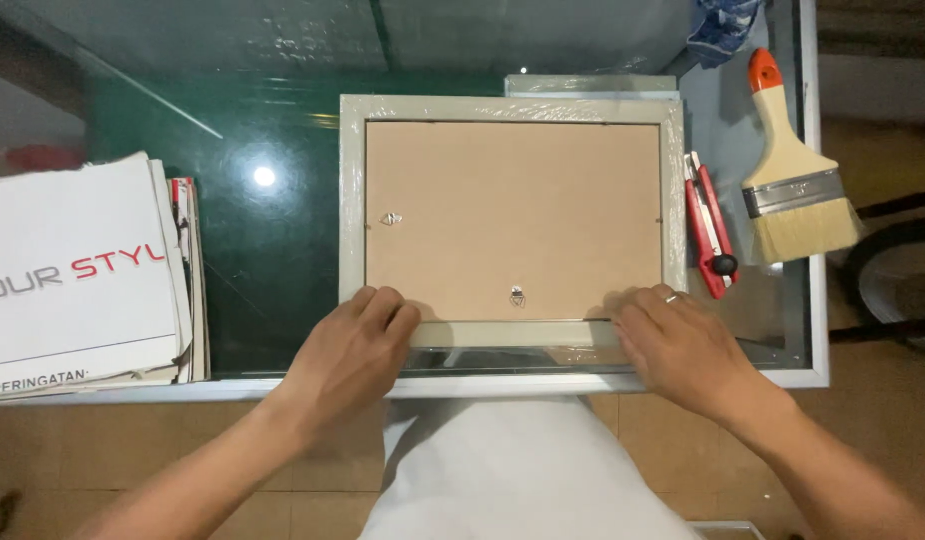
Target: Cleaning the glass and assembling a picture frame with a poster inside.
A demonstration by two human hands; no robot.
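Picture frame (513, 215) face down on glass table (283, 250), brown backing up. L hand (358, 345) and R hand (673, 345) pressed flat on near edge. Red cutter (710, 225) and paintbrush (793, 185) just R of frame; cardboard stack (78, 275) at L.

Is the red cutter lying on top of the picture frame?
No, the red cutter lies on the glass table beside the picture frame.

Red utility knife (710, 228) just beside a wide paintbrush (793, 180) with an orange-tipped handle, on green-tinted glass table (233, 260). Stacked white cardboard (78, 275) at left. Blue cloth (721, 28) at the far edge.
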